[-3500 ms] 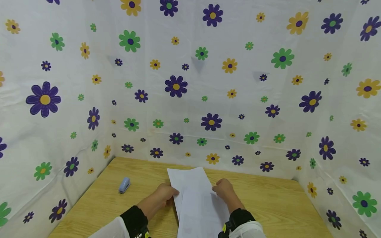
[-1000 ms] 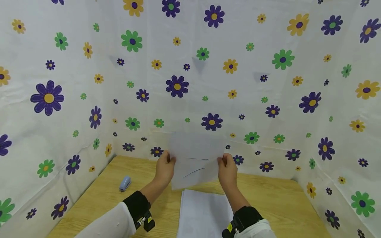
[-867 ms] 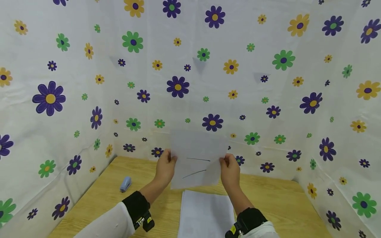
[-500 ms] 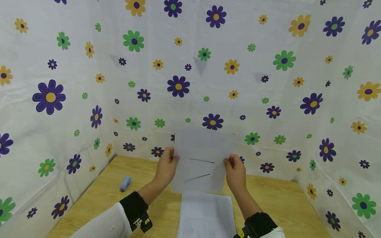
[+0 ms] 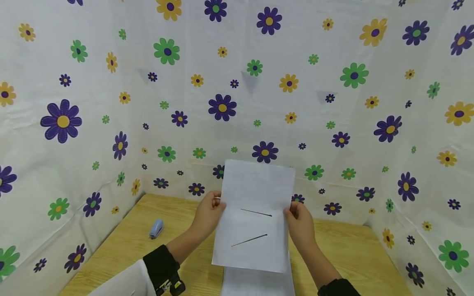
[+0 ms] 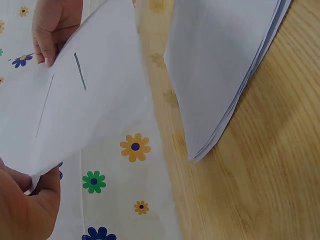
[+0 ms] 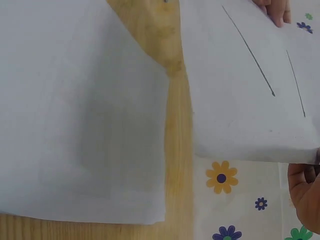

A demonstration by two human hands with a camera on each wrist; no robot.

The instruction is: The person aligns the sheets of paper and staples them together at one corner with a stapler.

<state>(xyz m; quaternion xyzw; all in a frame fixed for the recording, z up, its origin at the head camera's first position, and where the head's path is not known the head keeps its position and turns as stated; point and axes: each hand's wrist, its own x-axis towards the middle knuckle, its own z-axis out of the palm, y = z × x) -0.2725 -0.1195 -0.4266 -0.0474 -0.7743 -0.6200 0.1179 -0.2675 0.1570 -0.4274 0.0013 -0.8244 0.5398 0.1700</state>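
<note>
Between both hands a white sheet of paper (image 5: pixel 255 189) is held up off the table, two dark pen lines drawn across it. My left hand (image 5: pixel 208 214) pinches its left edge between thumb and fingers. On the opposite edge my right hand (image 5: pixel 300 225) has the same kind of pinch, thumb on the near face. Beneath the lifted sheet a stack of white paper (image 5: pixel 259 283) lies on the table, partly hidden by it. The left wrist view shows several layered edges along this stack (image 6: pixel 215 75). The pen lines also show on the sheet (image 7: pixel 240 110) in the right wrist view.
A small light-blue stapler (image 5: pixel 156 228) rests at the left on the wooden table (image 5: pixel 344 255). White cloth (image 5: pixel 244 131) printed with flowers hangs behind the table and along both sides.
Both hands first gripped paper low over the table, then raised one sheet off the stack. In the last half second the sheet has shifted slightly right and its lower edge has come down nearer.
</note>
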